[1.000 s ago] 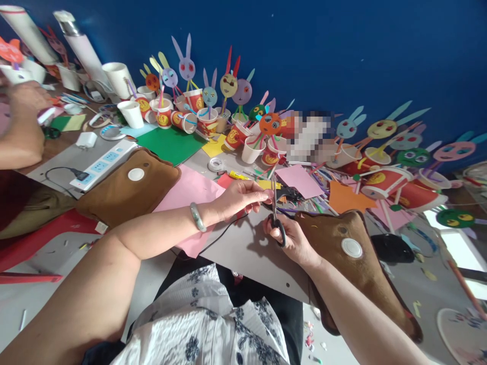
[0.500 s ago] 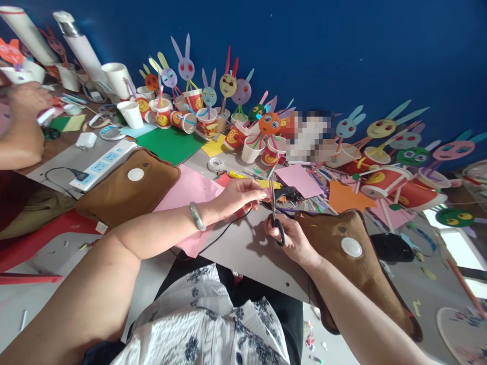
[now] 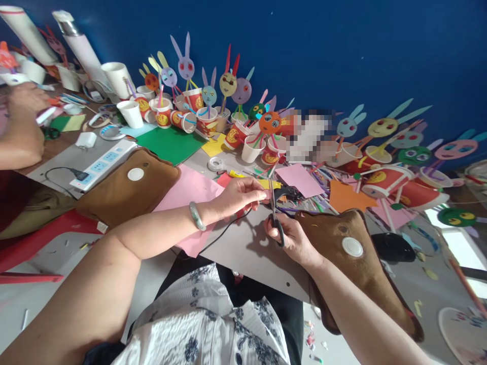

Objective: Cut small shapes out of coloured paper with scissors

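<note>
My right hand (image 3: 292, 238) is closed round the black handles of a pair of scissors (image 3: 273, 205), whose blades point away from me. My left hand (image 3: 242, 196) pinches a small pink paper piece (image 3: 268, 194) right beside the blades; its outline is mostly hidden by the fingertips. Under my left forearm lies a large pink paper sheet (image 3: 186, 195). Just past the hands, a black-handled tool (image 3: 283, 192) rests among paper scraps and thin coloured sticks.
Paper cups with rabbit-faced paper figures, such as an orange one (image 3: 269, 123), line the blue wall. Brown plush cushions (image 3: 350, 268) lie on both sides. A power strip (image 3: 104, 165) sits at left. Another person's hand (image 3: 28, 99) works at far left. Green paper (image 3: 169, 144) lies behind.
My hands stay almost in place, with the scissors and pink paper still held. At far left, the other person's hand and the orange figure shift slightly left and down.
</note>
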`<move>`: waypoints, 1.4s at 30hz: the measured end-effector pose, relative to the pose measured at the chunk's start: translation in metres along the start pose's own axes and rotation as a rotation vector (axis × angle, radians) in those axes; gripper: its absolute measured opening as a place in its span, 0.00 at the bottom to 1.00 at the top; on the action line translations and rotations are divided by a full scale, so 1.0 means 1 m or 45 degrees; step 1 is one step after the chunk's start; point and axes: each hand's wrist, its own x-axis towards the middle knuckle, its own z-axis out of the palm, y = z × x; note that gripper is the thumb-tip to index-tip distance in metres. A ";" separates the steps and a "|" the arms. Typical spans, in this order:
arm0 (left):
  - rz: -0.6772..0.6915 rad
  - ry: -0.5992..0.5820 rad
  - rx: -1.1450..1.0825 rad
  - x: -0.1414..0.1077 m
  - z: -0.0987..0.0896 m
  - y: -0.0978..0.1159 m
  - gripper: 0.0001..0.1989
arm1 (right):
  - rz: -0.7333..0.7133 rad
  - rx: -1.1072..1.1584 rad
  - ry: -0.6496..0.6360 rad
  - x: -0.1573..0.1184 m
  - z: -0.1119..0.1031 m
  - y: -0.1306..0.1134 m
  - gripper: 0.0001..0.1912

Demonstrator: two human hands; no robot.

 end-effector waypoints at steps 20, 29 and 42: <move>-0.006 0.036 0.003 0.000 0.001 0.003 0.08 | 0.005 -0.038 0.014 0.000 -0.001 0.000 0.35; 0.040 0.043 0.031 -0.001 0.000 0.003 0.10 | 0.014 -0.043 0.008 0.000 0.000 -0.001 0.34; -0.028 0.003 0.139 -0.004 0.001 0.005 0.08 | -0.004 -0.045 -0.006 0.000 0.000 0.000 0.33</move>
